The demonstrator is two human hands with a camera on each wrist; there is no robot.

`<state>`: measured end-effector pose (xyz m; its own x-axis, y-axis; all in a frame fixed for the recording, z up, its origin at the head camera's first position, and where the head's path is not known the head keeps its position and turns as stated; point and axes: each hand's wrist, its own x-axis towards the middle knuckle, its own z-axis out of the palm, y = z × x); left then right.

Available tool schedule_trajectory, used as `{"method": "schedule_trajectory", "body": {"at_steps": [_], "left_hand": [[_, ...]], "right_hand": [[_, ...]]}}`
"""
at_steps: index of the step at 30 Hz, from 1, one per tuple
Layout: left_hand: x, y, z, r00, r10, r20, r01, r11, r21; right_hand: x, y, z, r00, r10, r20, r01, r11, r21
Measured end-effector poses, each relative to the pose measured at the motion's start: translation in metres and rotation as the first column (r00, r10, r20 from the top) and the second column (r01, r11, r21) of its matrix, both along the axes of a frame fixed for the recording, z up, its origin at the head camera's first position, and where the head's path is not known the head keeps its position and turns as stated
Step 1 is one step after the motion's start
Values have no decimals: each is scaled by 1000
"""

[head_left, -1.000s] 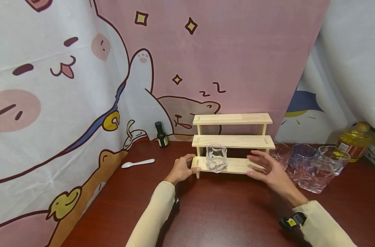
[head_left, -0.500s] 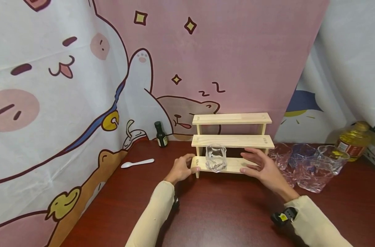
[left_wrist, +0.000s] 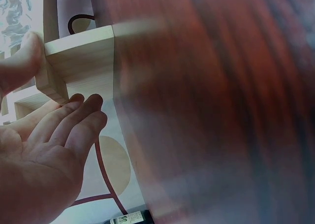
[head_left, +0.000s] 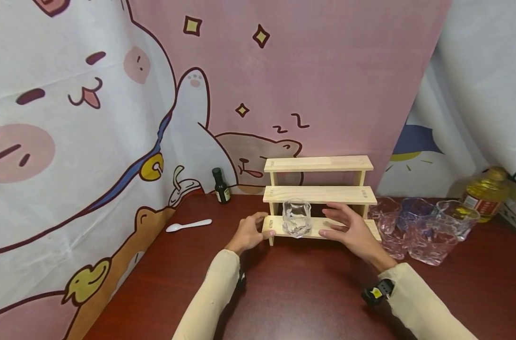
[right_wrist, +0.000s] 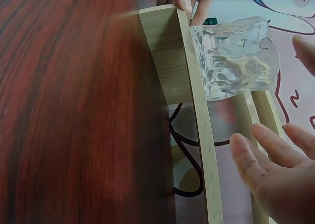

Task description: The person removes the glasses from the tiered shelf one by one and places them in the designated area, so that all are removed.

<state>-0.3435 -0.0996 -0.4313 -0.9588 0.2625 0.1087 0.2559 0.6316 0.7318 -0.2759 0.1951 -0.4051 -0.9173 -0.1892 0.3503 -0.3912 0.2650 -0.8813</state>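
Note:
A three-step wooden shelf point(head_left: 319, 193) stands on the table, with one clear wavy-sided glass point(head_left: 296, 218) upright on its lowest board, left of the middle. At that board's left end, my left hand point(head_left: 249, 232) holds on, thumb at the front edge and fingers around the side. The left wrist view shows the thumb and fingers on either side of the board end point(left_wrist: 51, 83). To the right of the glass, my right hand point(head_left: 349, 229) hovers in front of the lowest board, fingers spread and thumb apart. A gap shows between its fingertips and the glass point(right_wrist: 236, 59) in the right wrist view.
Several clear, pink and blue glasses point(head_left: 432, 243) cluster right of the shelf, with a bottle of yellow oil point(head_left: 487, 193) behind them. A white spoon point(head_left: 189, 225) and a small dark green bottle point(head_left: 221, 185) are on the left. A patterned curtain point(head_left: 326, 85) hangs behind.
My right hand has moved left along the lowest board, from near its right end towards the glass. My left hand, the shelf and the glass have stayed in place.

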Motion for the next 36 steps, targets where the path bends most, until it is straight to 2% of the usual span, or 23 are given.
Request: {"method": "schedule_trajectory", "body": {"at_steps": [11, 27, 31, 36], "left_hand": [[0, 0, 0, 1000, 6, 6, -6, 1000, -7], [1, 1, 1, 1000, -2, 9, 2, 1000, 10], [2, 2, 3, 1000, -3, 7, 3, 1000, 9], [1, 2, 2, 1000, -8, 4, 8, 1000, -3]], "right_hand": [[-14, -14, -3, 997, 27, 76, -27, 1000, 0], [-29, -39, -2, 994, 16, 110, -21, 999, 40], [-31, -44, -2, 994, 6, 109, -10, 999, 41], [-34, -51, -1, 993, -45, 110, 35, 995, 89]]}}
